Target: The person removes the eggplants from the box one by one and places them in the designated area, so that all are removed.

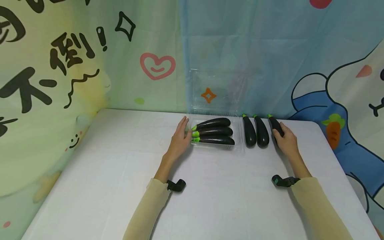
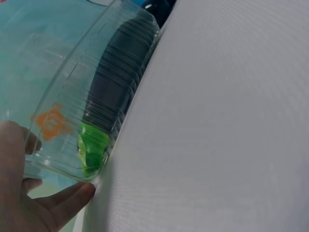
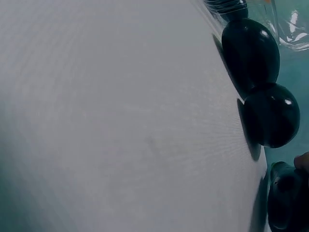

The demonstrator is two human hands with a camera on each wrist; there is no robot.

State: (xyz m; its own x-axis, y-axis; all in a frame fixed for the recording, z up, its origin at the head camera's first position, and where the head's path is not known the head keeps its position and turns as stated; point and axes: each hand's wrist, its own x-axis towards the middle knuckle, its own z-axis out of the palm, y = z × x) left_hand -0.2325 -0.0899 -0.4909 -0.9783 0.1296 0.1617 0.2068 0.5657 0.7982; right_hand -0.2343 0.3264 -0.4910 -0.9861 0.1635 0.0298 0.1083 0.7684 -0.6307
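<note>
Three dark eggplants (image 1: pixel 213 131) with green stem ends lie side by side in a clear plastic box (image 1: pixel 238 133), its transparent lid (image 1: pixel 217 88) raised at the back. My left hand (image 1: pixel 180 136) rests against the box's left side, fingers extended. In the left wrist view, the fingertips (image 2: pixel 79 198) are at the box's lower corner, close to an eggplant's green end (image 2: pixel 94 145). My right hand (image 1: pixel 286 140) grips another eggplant (image 1: pixel 275 125) by its rounded near end, green tip pointing away. In the right wrist view, only a bit of that hand (image 3: pixel 303 162) shows above the held eggplant (image 3: pixel 287 198).
Two more eggplants, one (image 1: pixel 249 131) beside the box and another (image 1: pixel 262 132) to its right, lie between the box and my right hand. The white table (image 1: pixel 228 196) ends at a printed cloth backdrop (image 1: pixel 270 56) just behind the box.
</note>
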